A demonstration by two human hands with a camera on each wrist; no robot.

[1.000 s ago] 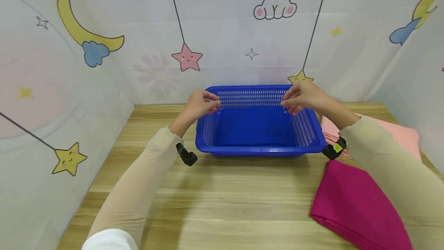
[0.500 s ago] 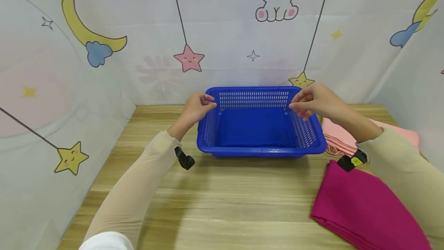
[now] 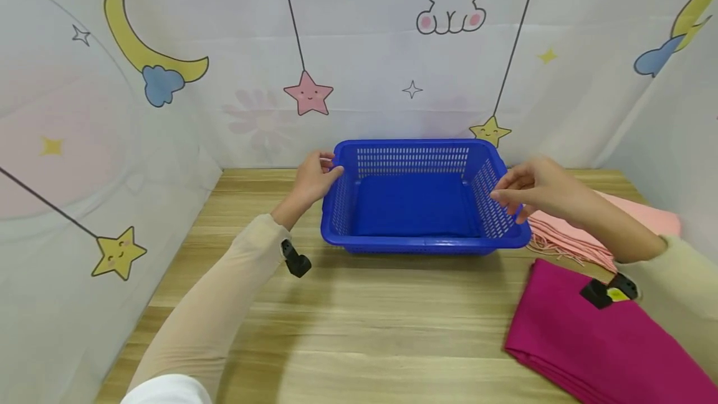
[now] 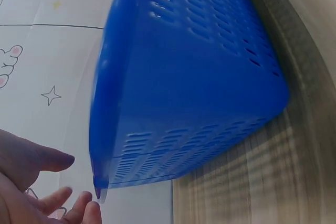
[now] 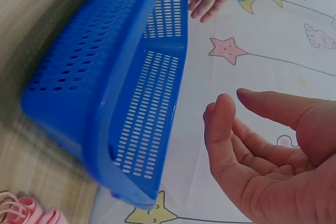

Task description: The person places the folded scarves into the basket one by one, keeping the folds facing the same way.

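Observation:
A blue plastic basket [image 3: 415,242] with slotted sides stands on the wooden table, and bare blue floor shows inside it. By its left rim is my left hand [image 3: 316,176], thumb and fingers apart. The left wrist view shows the fingers of that left hand [image 4: 42,192] close to the basket's rim, with nothing in them. Over the right rim hovers my right hand [image 3: 533,189], fingers loosely bent. In the right wrist view a gap separates the thumb and fingertips of the right hand [image 5: 268,150], and nothing lies between them.
A folded magenta cloth [image 3: 583,329] lies at the front right, partly under the right forearm. Behind it lies a folded pink cloth [image 3: 572,235] with stringy ends, beside the basket. A printed white curtain [image 3: 376,67] hangs behind the table [image 3: 336,329].
My right hand has moved right and nearer, from over the basket's inside to its right rim. My left hand has drifted slightly left toward the left rim. The basket stays in place.

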